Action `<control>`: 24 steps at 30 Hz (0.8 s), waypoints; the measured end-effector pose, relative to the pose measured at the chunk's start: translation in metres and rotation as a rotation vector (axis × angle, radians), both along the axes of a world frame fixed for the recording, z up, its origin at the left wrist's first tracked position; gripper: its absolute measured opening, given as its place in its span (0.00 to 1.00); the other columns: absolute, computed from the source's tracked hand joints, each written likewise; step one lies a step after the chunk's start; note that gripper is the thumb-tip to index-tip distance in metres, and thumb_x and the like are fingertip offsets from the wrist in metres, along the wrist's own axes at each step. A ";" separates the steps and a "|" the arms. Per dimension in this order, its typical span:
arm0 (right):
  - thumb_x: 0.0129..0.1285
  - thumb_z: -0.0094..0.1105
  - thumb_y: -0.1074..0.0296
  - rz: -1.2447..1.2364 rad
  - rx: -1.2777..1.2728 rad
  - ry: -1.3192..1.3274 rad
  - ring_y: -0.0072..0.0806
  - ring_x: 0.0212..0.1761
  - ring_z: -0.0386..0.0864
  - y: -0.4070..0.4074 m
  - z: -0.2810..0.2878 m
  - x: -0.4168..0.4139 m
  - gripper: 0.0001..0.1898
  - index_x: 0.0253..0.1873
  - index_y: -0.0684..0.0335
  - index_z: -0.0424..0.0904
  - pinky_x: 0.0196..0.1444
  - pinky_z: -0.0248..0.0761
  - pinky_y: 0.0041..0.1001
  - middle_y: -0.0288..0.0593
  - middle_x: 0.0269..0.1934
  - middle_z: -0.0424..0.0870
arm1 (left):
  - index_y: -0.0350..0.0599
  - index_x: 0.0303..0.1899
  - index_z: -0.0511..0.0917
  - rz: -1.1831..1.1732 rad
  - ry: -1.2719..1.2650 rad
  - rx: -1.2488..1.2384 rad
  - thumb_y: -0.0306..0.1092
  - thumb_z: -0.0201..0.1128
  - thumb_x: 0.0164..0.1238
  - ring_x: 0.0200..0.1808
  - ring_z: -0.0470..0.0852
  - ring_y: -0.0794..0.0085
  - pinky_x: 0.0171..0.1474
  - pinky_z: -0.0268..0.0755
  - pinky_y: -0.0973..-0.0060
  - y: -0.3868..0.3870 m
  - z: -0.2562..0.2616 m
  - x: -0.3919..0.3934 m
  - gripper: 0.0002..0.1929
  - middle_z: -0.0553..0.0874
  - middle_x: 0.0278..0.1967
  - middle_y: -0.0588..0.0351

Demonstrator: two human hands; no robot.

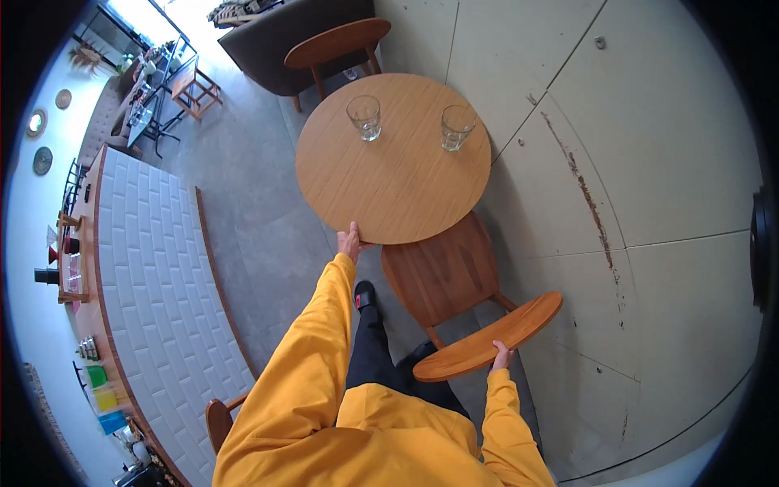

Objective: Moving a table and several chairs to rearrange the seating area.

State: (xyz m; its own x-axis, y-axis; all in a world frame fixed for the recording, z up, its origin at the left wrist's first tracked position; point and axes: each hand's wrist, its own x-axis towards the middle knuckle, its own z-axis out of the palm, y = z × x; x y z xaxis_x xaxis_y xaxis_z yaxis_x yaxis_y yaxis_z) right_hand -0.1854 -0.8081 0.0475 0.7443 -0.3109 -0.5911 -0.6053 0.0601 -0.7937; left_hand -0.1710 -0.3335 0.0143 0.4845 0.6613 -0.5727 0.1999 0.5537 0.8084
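Note:
My left hand (pixel 351 242) grips the near edge of a round wooden table (pixel 395 182), its thumb or a finger over the rim. Two clear glass tumblers stand on that table, one at the left (pixel 365 119) and one at the right (pixel 456 128); both look empty. With my right hand (pixel 501 356) I hold the curved backrest of a wooden chair (pixel 487 338). The chair's seat (pixel 443 271) reaches up to the near edge of the table, and its front part may lie under the tabletop.
Beyond the table stand another wooden chair (pixel 338 42) and a dark sofa (pixel 261 55). A scuffed panel wall (pixel 669 182) runs along the right. At the left is a white-tiled counter (pixel 158 255). Part of a further chair (pixel 219 423) shows behind my left arm.

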 end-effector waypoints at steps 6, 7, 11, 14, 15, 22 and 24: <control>0.45 0.59 0.73 -0.002 0.099 0.085 0.36 0.50 0.71 0.000 0.006 -0.001 0.30 0.57 0.64 0.64 0.53 0.65 0.31 0.44 0.49 0.71 | 0.27 0.54 0.62 -0.039 -0.029 -0.066 0.41 0.45 0.72 0.45 0.80 0.49 0.40 0.81 0.55 0.007 -0.002 0.003 0.22 0.76 0.47 0.35; 0.45 0.58 0.71 0.004 0.086 0.105 0.36 0.49 0.71 -0.003 0.003 -0.001 0.30 0.58 0.59 0.63 0.50 0.67 0.33 0.42 0.49 0.70 | 0.27 0.54 0.61 -0.039 -0.033 -0.069 0.41 0.45 0.72 0.45 0.80 0.49 0.40 0.81 0.54 0.008 -0.002 0.005 0.22 0.75 0.47 0.35; 0.45 0.58 0.70 0.038 0.081 0.080 0.36 0.48 0.71 -0.001 -0.003 -0.003 0.30 0.57 0.60 0.63 0.50 0.67 0.33 0.43 0.48 0.70 | 0.26 0.53 0.61 -0.005 -0.025 -0.095 0.41 0.45 0.72 0.45 0.79 0.47 0.40 0.80 0.53 0.016 -0.004 -0.001 0.22 0.74 0.48 0.34; 0.45 0.59 0.70 0.029 0.074 0.035 0.36 0.48 0.71 -0.007 -0.009 -0.002 0.29 0.56 0.61 0.64 0.50 0.66 0.33 0.44 0.47 0.71 | 0.26 0.53 0.60 -0.001 -0.043 -0.084 0.41 0.46 0.71 0.46 0.79 0.46 0.41 0.80 0.52 0.009 -0.004 0.002 0.22 0.73 0.49 0.34; 0.44 0.59 0.70 0.033 0.075 0.018 0.36 0.48 0.71 -0.007 -0.009 -0.003 0.29 0.55 0.62 0.64 0.51 0.66 0.33 0.44 0.47 0.71 | 0.26 0.53 0.60 -0.005 -0.042 -0.084 0.41 0.46 0.71 0.46 0.79 0.46 0.41 0.80 0.52 0.009 -0.004 0.001 0.22 0.73 0.49 0.34; 0.44 0.58 0.75 0.013 0.057 -0.043 0.36 0.51 0.69 0.001 -0.002 -0.002 0.27 0.54 0.69 0.66 0.57 0.60 0.29 0.46 0.50 0.72 | 0.24 0.53 0.55 -0.045 -0.066 -0.123 0.40 0.46 0.71 0.45 0.79 0.46 0.40 0.80 0.52 0.016 0.001 0.000 0.23 0.71 0.49 0.32; 0.43 0.58 0.74 0.023 0.055 -0.044 0.35 0.49 0.70 0.000 -0.001 -0.001 0.27 0.53 0.68 0.66 0.55 0.62 0.30 0.45 0.48 0.72 | 0.23 0.54 0.58 -0.031 -0.037 -0.123 0.40 0.45 0.72 0.46 0.79 0.46 0.42 0.79 0.51 0.015 0.002 0.003 0.24 0.72 0.50 0.32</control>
